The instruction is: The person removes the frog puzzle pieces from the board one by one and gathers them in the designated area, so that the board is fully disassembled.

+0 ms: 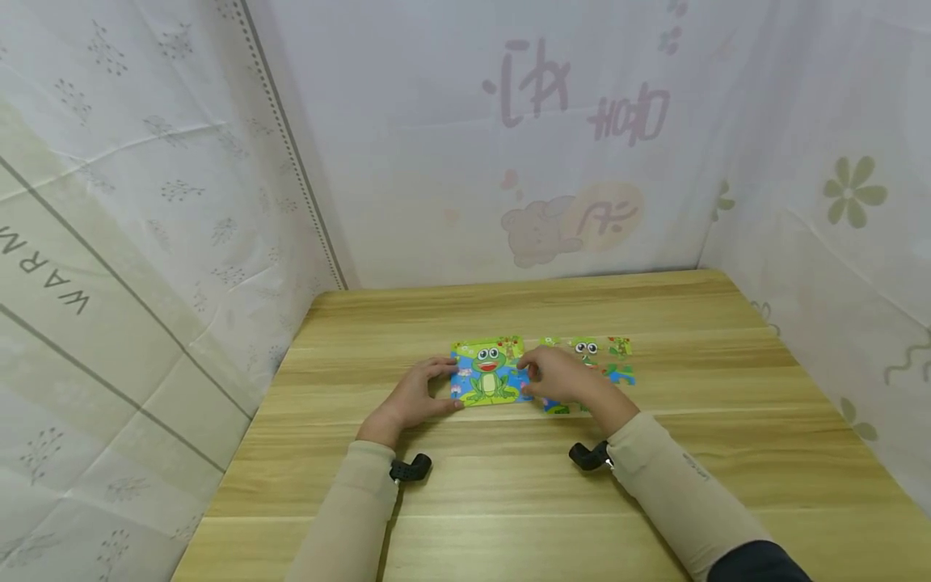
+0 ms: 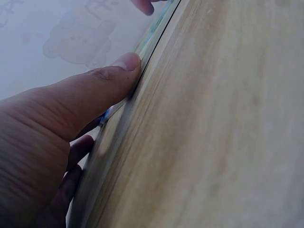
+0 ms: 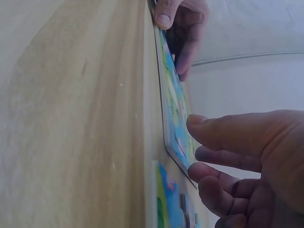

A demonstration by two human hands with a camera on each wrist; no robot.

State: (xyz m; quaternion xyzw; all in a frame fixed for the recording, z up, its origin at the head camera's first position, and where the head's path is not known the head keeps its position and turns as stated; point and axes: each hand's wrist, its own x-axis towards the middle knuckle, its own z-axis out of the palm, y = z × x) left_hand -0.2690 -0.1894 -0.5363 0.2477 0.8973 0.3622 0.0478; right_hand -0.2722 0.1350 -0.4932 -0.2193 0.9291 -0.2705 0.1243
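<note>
A rectangular frog picture board [image 1: 489,377] lies flat on the wooden table. My left hand [image 1: 416,394] rests at its left edge; the thumb touches the near left corner and the fingers lie farther up that side. In the left wrist view, the thumb [image 2: 107,78] presses along the board's edge. Over the board's right edge is my right hand [image 1: 563,376], its thumb and fingers bent and parted with nothing between them in the right wrist view. Just right of the board, frog jigsaw pieces [image 1: 621,375] lie with gaps among them, partly hidden by the right hand.
The wooden table [image 1: 494,493] reaches back to a printed cloth curtain [image 1: 436,162], with more curtain along the left and right sides. A small black wrist camera [image 1: 411,468] is strapped to the left sleeve, another black camera [image 1: 587,456] to the right.
</note>
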